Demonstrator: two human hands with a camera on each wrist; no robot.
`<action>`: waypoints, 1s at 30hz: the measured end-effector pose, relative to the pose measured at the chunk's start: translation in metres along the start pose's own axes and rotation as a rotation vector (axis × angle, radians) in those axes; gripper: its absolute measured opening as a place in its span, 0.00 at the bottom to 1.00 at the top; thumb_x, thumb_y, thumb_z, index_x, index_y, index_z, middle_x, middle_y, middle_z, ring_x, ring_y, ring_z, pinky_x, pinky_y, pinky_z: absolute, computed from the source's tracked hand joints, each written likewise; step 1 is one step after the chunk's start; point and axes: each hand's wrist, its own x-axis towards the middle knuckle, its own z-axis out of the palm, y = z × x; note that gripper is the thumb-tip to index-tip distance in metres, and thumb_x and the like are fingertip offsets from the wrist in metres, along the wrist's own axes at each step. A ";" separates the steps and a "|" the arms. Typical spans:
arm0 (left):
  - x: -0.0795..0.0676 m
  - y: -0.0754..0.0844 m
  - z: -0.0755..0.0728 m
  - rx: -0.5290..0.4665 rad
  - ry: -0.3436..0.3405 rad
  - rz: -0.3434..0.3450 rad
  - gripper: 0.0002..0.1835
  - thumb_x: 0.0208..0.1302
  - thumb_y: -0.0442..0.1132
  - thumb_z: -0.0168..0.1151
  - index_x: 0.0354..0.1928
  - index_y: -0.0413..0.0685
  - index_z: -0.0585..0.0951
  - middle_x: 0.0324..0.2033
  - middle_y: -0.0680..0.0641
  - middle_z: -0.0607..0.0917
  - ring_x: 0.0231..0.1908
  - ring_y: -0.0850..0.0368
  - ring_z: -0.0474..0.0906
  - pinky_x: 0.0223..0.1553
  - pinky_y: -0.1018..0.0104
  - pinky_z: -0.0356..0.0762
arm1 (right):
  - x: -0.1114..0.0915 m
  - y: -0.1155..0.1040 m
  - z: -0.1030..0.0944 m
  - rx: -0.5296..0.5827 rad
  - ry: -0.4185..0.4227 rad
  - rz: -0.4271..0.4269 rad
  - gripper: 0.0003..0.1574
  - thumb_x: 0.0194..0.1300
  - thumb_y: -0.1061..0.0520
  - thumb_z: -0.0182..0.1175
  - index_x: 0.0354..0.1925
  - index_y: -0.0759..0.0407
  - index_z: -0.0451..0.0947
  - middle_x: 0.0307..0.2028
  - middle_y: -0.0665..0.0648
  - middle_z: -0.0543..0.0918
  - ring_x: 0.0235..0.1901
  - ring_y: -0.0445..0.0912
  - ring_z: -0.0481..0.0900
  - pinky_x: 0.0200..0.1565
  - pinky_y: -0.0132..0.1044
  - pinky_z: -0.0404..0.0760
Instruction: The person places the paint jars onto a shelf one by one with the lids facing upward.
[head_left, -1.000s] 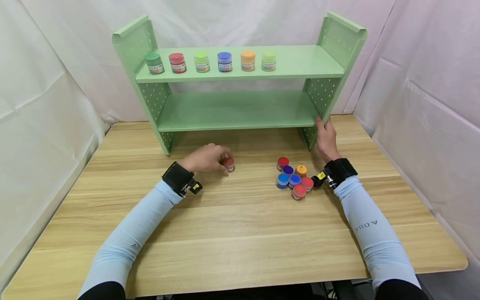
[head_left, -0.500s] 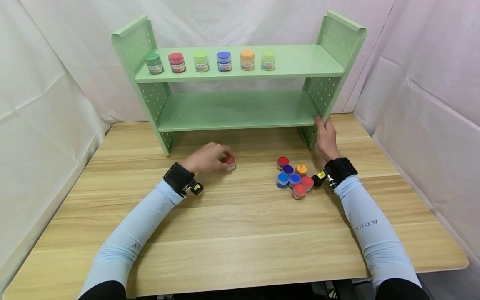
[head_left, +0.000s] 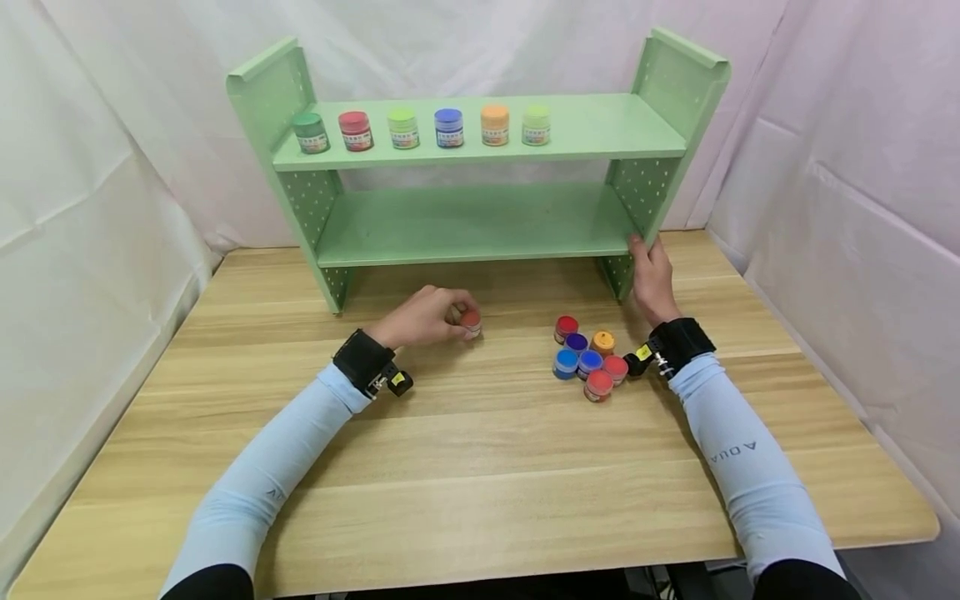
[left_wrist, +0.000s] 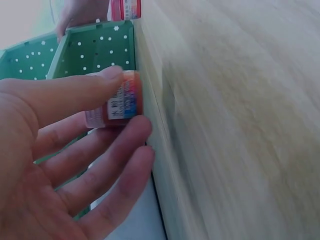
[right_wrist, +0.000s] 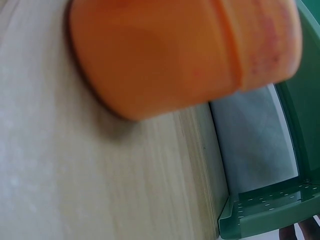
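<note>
In the head view my left hand (head_left: 429, 317) pinches a small reddish-brown paint jar (head_left: 471, 323) at the table, in front of the shelf. The left wrist view shows the thumb across the labelled jar (left_wrist: 122, 100), with fingers on its other side. My right hand (head_left: 652, 279) grips the lower right side panel of the green two-tier shelf (head_left: 480, 218); its fingers behind the panel are hidden. Near that wrist stands a cluster of jars with red, blue and orange lids, among them an orange jar (head_left: 602, 342) that looms large in the right wrist view.
Along the upper tier stands a row of jars: a dark green jar (head_left: 311, 133), a red jar (head_left: 356, 131), two light green ones, a blue jar (head_left: 448, 128) and an orange one. The wooden table (head_left: 465, 467) spreads out in front; white cloth (head_left: 97, 167) hangs around it.
My left hand has shifted a little to the right along the table with the reddish-brown jar. My right hand keeps its grip on the shelf panel.
</note>
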 end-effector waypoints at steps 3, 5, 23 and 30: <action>0.002 0.003 0.003 -0.011 0.031 -0.001 0.20 0.56 0.47 0.68 0.49 0.48 0.78 0.34 0.56 0.82 0.28 0.70 0.79 0.31 0.70 0.75 | -0.001 0.002 -0.001 -0.009 0.007 0.002 0.35 0.75 0.44 0.40 0.75 0.50 0.49 0.68 0.58 0.61 0.64 0.44 0.59 0.62 0.40 0.56; 0.003 0.005 0.003 -0.005 0.051 -0.004 0.21 0.56 0.48 0.68 0.49 0.48 0.77 0.35 0.57 0.82 0.28 0.70 0.79 0.31 0.70 0.75 | -0.001 0.003 -0.001 -0.009 0.008 -0.001 0.35 0.75 0.44 0.40 0.75 0.51 0.49 0.68 0.59 0.61 0.64 0.45 0.59 0.62 0.40 0.57; 0.057 0.062 -0.033 -0.021 0.322 0.216 0.21 0.55 0.52 0.67 0.48 0.51 0.80 0.36 0.58 0.82 0.19 0.69 0.74 0.27 0.71 0.73 | 0.020 0.037 -0.002 -0.006 0.028 -0.023 0.35 0.74 0.39 0.40 0.74 0.43 0.50 0.68 0.54 0.62 0.62 0.42 0.60 0.61 0.39 0.57; 0.084 0.089 -0.049 0.049 0.355 0.246 0.21 0.57 0.52 0.65 0.50 0.53 0.80 0.37 0.60 0.82 0.17 0.68 0.70 0.25 0.70 0.68 | 0.020 0.037 -0.002 0.009 0.033 -0.042 0.35 0.74 0.40 0.40 0.74 0.42 0.50 0.68 0.53 0.62 0.63 0.41 0.59 0.62 0.38 0.57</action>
